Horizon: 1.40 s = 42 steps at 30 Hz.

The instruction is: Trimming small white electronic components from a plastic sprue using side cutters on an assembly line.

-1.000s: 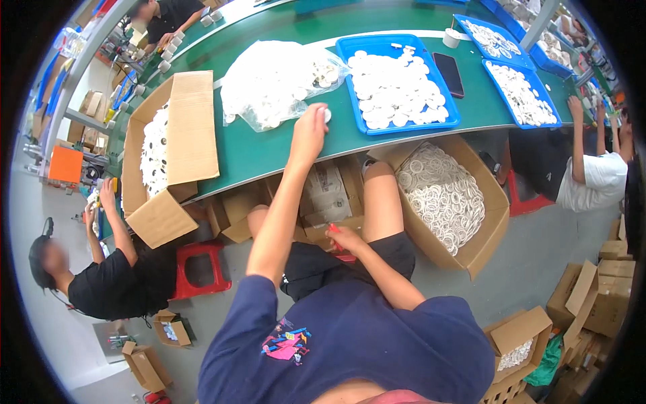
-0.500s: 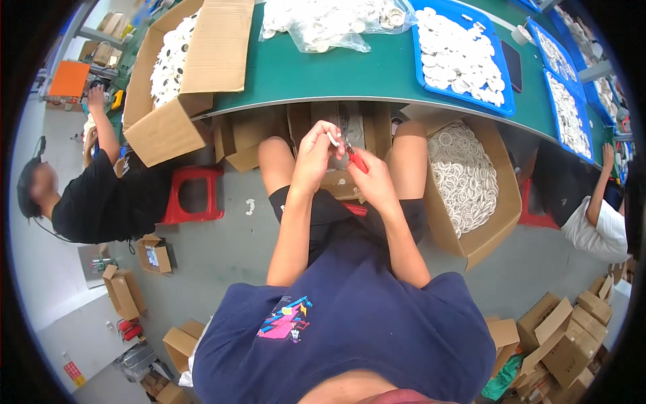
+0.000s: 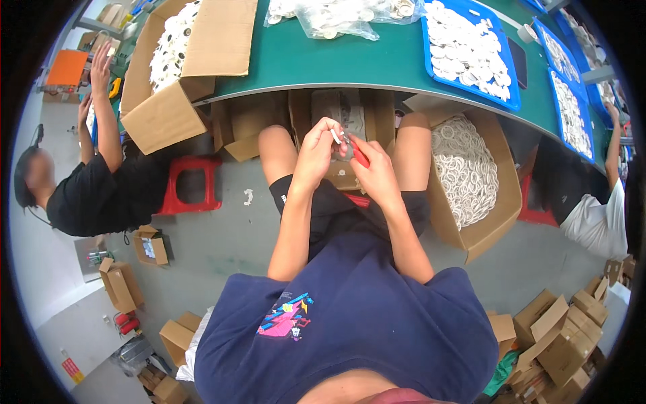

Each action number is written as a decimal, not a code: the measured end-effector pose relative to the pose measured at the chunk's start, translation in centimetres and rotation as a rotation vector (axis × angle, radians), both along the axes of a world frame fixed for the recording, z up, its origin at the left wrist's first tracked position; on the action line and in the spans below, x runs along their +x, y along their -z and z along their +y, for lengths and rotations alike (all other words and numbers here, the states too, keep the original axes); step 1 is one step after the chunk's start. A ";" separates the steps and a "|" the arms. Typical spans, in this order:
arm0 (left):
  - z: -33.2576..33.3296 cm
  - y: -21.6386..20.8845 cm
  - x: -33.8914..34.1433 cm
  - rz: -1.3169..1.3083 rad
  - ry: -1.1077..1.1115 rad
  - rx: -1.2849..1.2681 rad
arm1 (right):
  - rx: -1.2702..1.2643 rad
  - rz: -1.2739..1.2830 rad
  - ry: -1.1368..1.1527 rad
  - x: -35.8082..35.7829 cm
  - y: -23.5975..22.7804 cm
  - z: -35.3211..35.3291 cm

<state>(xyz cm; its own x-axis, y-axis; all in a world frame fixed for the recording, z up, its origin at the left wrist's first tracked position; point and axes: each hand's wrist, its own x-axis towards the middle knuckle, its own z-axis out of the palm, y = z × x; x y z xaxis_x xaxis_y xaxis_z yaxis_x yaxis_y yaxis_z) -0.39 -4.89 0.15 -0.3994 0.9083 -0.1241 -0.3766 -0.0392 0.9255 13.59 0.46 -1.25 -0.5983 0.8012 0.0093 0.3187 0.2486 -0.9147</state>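
Your left hand pinches a small white piece between thumb and fingers, while your right hand is wrapped around a red-handled hand tool, its metal end right at the piece, contact too small to tell. Both are above your lap, near the edge of a green table. To your right, a cardboard box of white rings sits beside your knee.
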 end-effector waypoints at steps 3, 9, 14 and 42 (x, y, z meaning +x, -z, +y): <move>-0.3 0.5 -0.2 0.007 0.011 -0.007 | -0.034 0.007 -0.016 -0.2 0.2 -0.1; -0.6 1.2 -0.3 0.012 0.011 -0.005 | -0.027 0.000 -0.041 -0.3 0.4 -0.1; -0.7 1.5 -0.3 0.001 0.005 -0.017 | -0.030 0.003 -0.059 -0.4 0.8 -0.1; -1.1 7.7 -0.5 -0.431 -0.060 -0.133 | 0.007 -0.150 -0.116 -1.2 6.4 0.6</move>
